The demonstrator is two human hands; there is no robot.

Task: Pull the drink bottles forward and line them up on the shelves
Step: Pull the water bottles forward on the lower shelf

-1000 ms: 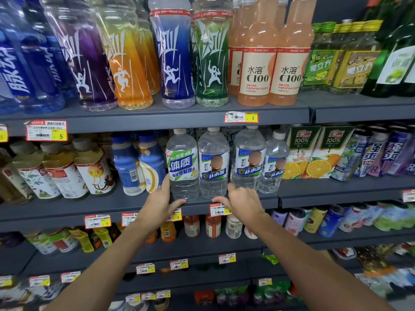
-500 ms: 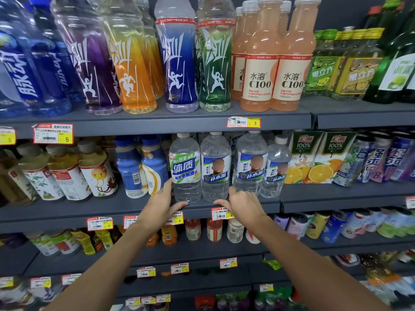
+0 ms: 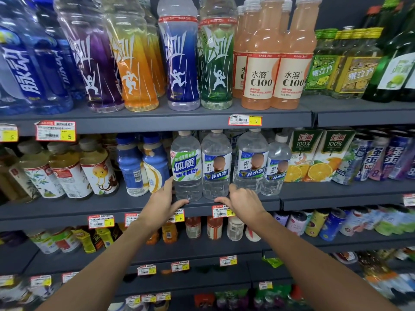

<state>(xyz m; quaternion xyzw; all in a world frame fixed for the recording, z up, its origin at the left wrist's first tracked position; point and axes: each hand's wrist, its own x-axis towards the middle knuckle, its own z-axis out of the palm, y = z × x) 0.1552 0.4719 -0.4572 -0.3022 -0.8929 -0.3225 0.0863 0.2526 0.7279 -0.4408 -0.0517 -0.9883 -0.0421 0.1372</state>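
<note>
Saw dark grey on the shelves (image 3: 89,207). Found a green, white and blue label on the clear electrolyte bottle (image 3: 186,167), a blue-and-white one on the clear water bottle (image 3: 216,169). Noted pale orange liquid in the C100 bottles (image 3: 260,81), purple, orange, blue and green fades with white running figures on the sports bottles (image 3: 182,63), red and yellow on the price tags (image 3: 245,120).

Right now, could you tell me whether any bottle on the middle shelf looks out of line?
Yes: the rightmost clear bottle sits farther back than the green-label bottle, the blue-label bottle beside it and the third bottle, so the row's front is uneven.
</note>
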